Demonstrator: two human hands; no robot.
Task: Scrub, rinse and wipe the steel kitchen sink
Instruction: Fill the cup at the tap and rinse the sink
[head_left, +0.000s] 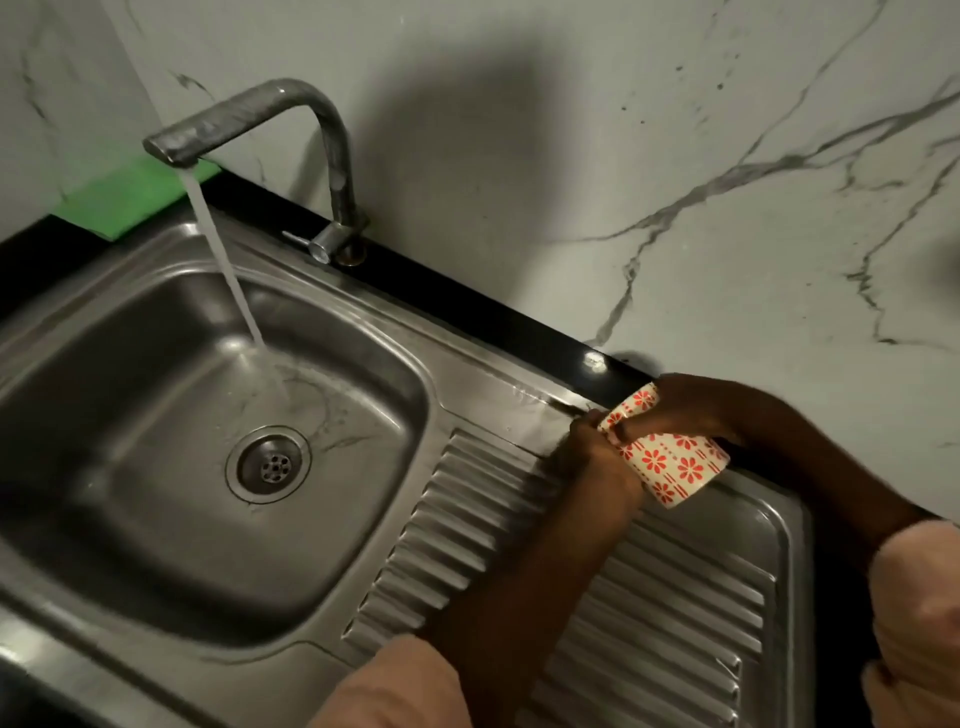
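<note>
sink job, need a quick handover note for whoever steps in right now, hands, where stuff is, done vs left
Left hand and right hand: both grip the flowered cup above the drainboard.
Tap is running into the sink basin, beside the drain.
Green cloth lies on the counter behind the sink, untouched.
Done: basin holds no dishes and is wet.
Left: set the cup aside, scrub, rinse, shut the tap, wipe.

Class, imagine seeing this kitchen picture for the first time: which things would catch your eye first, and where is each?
Probably the red-flowered cup, held in both hands over the ribbed drainboard at right. Next, the stream of water running from the tap into the steel sink at left. A green cloth lies at the back left corner.
</note>
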